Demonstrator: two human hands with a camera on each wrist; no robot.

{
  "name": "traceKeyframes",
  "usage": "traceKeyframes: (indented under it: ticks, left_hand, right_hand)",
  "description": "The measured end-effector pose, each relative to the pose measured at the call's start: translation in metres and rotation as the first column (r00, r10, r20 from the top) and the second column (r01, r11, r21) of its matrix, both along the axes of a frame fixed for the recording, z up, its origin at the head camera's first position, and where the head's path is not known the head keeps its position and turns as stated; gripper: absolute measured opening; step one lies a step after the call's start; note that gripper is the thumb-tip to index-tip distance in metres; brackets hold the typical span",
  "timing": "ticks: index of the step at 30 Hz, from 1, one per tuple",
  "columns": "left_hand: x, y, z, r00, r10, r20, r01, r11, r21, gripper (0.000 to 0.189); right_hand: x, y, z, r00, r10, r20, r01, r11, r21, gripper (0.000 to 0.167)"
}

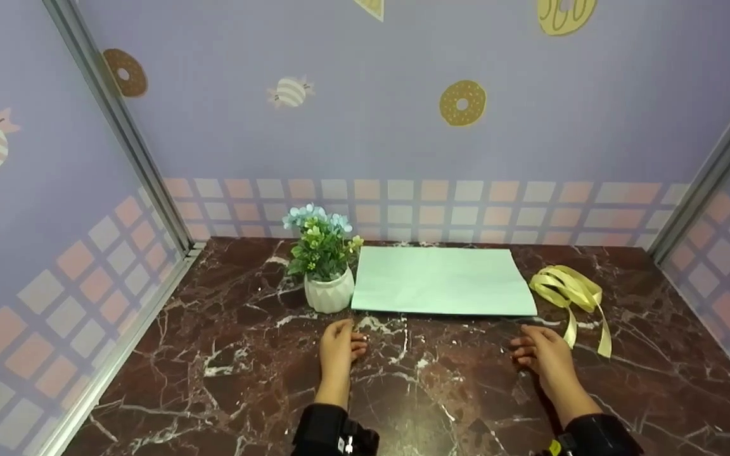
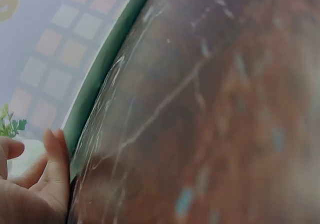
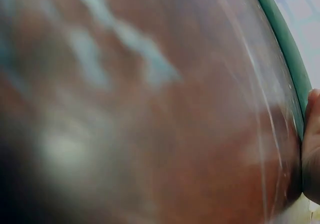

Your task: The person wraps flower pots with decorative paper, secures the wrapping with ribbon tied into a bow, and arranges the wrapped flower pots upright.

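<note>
My left hand [image 1: 338, 348] rests on the dark marbled table, fingers loosely bent and holding nothing. Just beyond it stands a white ribbed pot [image 1: 329, 292] of artificial blue flowers [image 1: 318, 220] with green leaves. My right hand [image 1: 544, 354] lies on the table farther right, fingers relaxed, with nothing in its grasp. Between and beyond the hands lies a flat pale green sheet of paper [image 1: 441, 280], its near edge toward me. A loosely looped yellow ribbon [image 1: 568, 288] lies right of the sheet, its tails [image 1: 604, 339] trailing near the right hand. Each wrist view catches part of its own hand at the edge.
The marbled tabletop [image 1: 251, 392] meets a lilac wall [image 1: 365, 145] printed with doughnuts and checks at the back. Side panels with metal frame posts [image 1: 130, 145] enclose it left and right.
</note>
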State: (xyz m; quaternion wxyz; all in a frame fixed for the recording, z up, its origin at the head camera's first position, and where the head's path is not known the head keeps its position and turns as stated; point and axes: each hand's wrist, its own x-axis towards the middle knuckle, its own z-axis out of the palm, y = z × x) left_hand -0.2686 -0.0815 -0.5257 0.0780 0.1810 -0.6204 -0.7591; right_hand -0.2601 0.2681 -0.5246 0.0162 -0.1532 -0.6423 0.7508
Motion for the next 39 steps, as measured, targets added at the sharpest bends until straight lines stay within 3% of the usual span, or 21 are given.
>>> traceKeyframes:
  ticks: [4, 8, 11, 16, 26, 30, 34, 39]
  left_hand:
    - [0.004, -0.001, -0.005, 1.0, 0.016, 0.01, -0.017, 0.998, 0.058, 0.033]
    - [0.002, 0.0, -0.006, 0.999, 0.029, -0.019, -0.028, 0.996, 0.086, 0.035]
    - [-0.001, 0.0, -0.008, 0.998, 0.062, -0.026, -0.059, 0.996, 0.073, 0.035]
    - [-0.011, -0.001, -0.009, 0.996, 0.088, -0.022, -0.087, 0.996, 0.035, 0.034]
    - [-0.031, -0.002, 0.003, 1.0, 0.006, -0.005, -0.006, 1.0, -0.03, 0.032]
    - [-0.038, 0.0, 0.002, 1.0, -0.018, -0.006, 0.018, 0.998, -0.057, 0.033]
    - [-0.043, -0.003, 0.002, 0.999, -0.049, -0.002, 0.049, 0.998, -0.026, 0.036]
    - [-0.05, -0.007, 0.007, 0.997, -0.082, 0.011, 0.083, 0.996, -0.04, 0.037]
  right_hand:
    - [0.002, 0.007, -0.006, 1.0, -0.02, 0.006, 0.021, 0.996, -0.082, 0.038]
    - [-0.002, 0.01, -0.009, 0.999, -0.032, -0.011, 0.03, 0.991, -0.129, 0.053]
    - [-0.005, 0.013, -0.01, 1.0, -0.027, -0.001, 0.027, 0.989, -0.143, 0.063]
    - [-0.01, 0.015, -0.01, 1.0, 0.004, 0.025, 0.0, 0.99, -0.142, 0.066]
    - [-0.028, 0.025, -0.003, 0.994, 0.097, 0.056, -0.092, 0.992, -0.087, 0.07]
    - [-0.035, 0.029, -0.001, 0.991, 0.118, 0.07, -0.111, 0.99, -0.091, 0.069]
    - [-0.042, 0.03, 0.001, 0.986, 0.139, 0.089, -0.129, 0.985, -0.111, 0.058]
    - [-0.053, 0.032, 0.004, 0.976, 0.199, 0.089, -0.181, 0.968, -0.174, 0.061]
